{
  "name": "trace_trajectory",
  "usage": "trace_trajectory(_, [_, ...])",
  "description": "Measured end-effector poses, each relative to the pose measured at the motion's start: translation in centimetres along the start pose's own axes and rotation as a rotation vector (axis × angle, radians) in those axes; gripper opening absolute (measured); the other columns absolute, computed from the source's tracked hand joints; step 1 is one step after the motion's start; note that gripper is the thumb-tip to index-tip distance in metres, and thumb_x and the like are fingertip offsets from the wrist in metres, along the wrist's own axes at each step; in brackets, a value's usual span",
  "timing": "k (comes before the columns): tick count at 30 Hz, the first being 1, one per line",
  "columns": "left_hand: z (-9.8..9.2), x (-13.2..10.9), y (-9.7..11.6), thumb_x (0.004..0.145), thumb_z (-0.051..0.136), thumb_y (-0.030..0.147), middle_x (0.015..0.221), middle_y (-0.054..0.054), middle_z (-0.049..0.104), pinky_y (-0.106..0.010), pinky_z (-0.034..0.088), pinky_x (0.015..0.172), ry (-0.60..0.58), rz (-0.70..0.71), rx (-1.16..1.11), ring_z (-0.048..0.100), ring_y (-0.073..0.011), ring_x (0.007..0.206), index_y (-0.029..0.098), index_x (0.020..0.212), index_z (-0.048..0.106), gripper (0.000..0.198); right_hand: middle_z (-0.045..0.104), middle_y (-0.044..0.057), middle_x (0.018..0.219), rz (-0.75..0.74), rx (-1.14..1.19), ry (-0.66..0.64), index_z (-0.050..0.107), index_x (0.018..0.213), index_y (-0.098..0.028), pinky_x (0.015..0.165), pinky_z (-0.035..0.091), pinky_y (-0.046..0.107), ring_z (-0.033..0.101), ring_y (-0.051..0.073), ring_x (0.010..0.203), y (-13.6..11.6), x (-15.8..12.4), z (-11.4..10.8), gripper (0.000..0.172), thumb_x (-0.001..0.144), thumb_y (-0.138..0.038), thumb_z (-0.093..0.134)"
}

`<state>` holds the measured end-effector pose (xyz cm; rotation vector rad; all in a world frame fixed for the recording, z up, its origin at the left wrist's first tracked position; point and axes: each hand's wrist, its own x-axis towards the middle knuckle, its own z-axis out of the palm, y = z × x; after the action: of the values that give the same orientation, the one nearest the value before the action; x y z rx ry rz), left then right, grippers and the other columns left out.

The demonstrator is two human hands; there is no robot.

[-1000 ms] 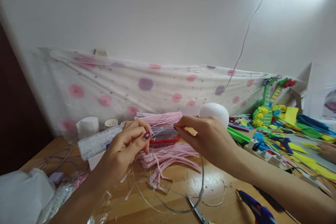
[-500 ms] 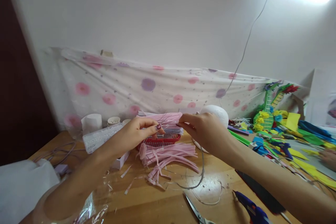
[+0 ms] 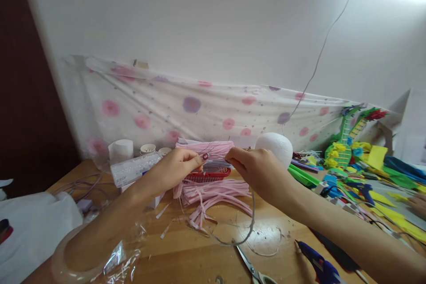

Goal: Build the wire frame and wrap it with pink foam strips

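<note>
Near the red basket (image 3: 213, 175), the left hand (image 3: 184, 165) and right hand (image 3: 255, 167) each pinch thin wire (image 3: 218, 155), apparently steadying it; scissors (image 3: 249, 265) lie this side of the basket, presumably for reach.

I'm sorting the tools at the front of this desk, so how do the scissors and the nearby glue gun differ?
The scissors have slim, shiny metal blades, while the glue gun has a dark blue body. The scissors look thin; the glue gun looks bulkier. The glue gun is farther right than the scissors. Both are on the wooden table, tips pointing away from the person, and cut off by the picture's bottom edge.
</note>
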<state>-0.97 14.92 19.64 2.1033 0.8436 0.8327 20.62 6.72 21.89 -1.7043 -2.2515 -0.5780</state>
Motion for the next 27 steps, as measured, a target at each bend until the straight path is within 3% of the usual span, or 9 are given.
trace_trajectory(4, [0.6, -0.1, 0.0, 0.091, 0.046, 0.042, 0.075, -0.002, 0.063, -0.035, 0.038, 0.085, 0.174, 0.219, 0.025, 0.057, -0.0232, 0.088, 0.022, 0.06, 0.055, 0.038, 0.062, -0.001, 0.061, -0.007, -0.008, 0.043, 0.058, 0.081, -0.021, 0.052, 0.023, 0.025, 0.045, 0.01, 0.048, 0.6, 0.3, 0.5, 0.017, 0.091, -0.012, 0.048])
trace_trajectory(7, [1.1, 0.1, -0.5, 0.093, 0.048, 0.044, 0.082, -0.003, 0.061, -0.035, 0.036, 0.089, 0.259, 0.284, -0.038, 0.054, -0.0233, 0.095, 0.022, 0.057, 0.048, 0.043, 0.061, -0.001, 0.061, -0.019, 0.014, 0.079, 0.058, 0.079, -0.02, 0.051, 0.023, 0.025, 0.045, 0.01, 0.048, 0.6, 0.5, 0.5, 0.019, 0.092, -0.013, 0.047])
trace_trajectory(13, [0.8, 0.4, -1.1, 0.094, 0.046, 0.056, 0.094, -0.004, 0.063, -0.031, 0.035, 0.096, 0.23, 0.211, -0.183, 0.054, -0.0234, 0.105, 0.022, 0.058, 0.053, 0.05, 0.064, 0.001, 0.059, 0.05, 0.054, 0.077, 0.067, 0.082, -0.02, 0.052, 0.027, 0.025, 0.053, 0.012, 0.049, 0.1, 0.6, 0.2, 0.024, 0.093, -0.019, 0.046])
trace_trajectory(17, [0.5, 0.8, -1.0, 0.09, 0.047, 0.062, 0.099, -0.006, 0.064, -0.031, 0.034, 0.104, 0.272, 0.133, -0.267, 0.054, -0.0258, 0.113, 0.022, 0.056, 0.054, 0.053, 0.072, 0.004, 0.065, 0.129, 0.126, 0.105, 0.071, 0.081, -0.02, 0.056, 0.035, 0.025, 0.063, 0.015, 0.055, -0.3, 1.0, 0.1, 0.021, 0.091, -0.023, 0.053])
trace_trajectory(22, [0.7, 1.2, -1.3, 0.084, 0.05, 0.069, 0.08, -0.004, 0.057, -0.034, 0.039, 0.098, 0.336, 0.066, -0.31, 0.057, -0.024, 0.098, 0.022, 0.056, 0.05, 0.055, 0.077, 0.008, 0.074, 0.185, 0.185, 0.071, 0.072, 0.075, -0.018, 0.062, 0.04, 0.029, 0.07, 0.02, 0.067, -0.8, 1.4, 0.1, 0.021, 0.088, -0.024, 0.057])
trace_trajectory(24, [0.6, 1.2, -1.5, 0.08, 0.053, 0.072, 0.074, -0.002, 0.055, -0.035, 0.041, 0.095, 0.334, 0.023, -0.344, 0.057, -0.0239, 0.094, 0.022, 0.058, 0.051, 0.054, 0.077, 0.008, 0.074, 0.175, 0.274, 0.065, 0.074, 0.076, -0.019, 0.063, 0.042, 0.03, 0.069, 0.02, 0.066, -0.7, 1.4, 0.0, 0.023, 0.088, -0.025, 0.056])
trace_trajectory(27, [0.2, 1.5, -2.0, 0.073, 0.058, 0.076, 0.075, -0.004, 0.059, -0.036, 0.043, 0.09, 0.331, -0.02, -0.379, 0.058, -0.0248, 0.093, 0.021, 0.056, 0.051, 0.058, 0.078, 0.007, 0.076, 0.22, 0.619, -0.021, 0.076, 0.082, -0.019, 0.066, 0.047, 0.032, 0.069, 0.021, 0.068, 0.1, 1.8, 0.1, 0.02, 0.084, -0.03, 0.06])
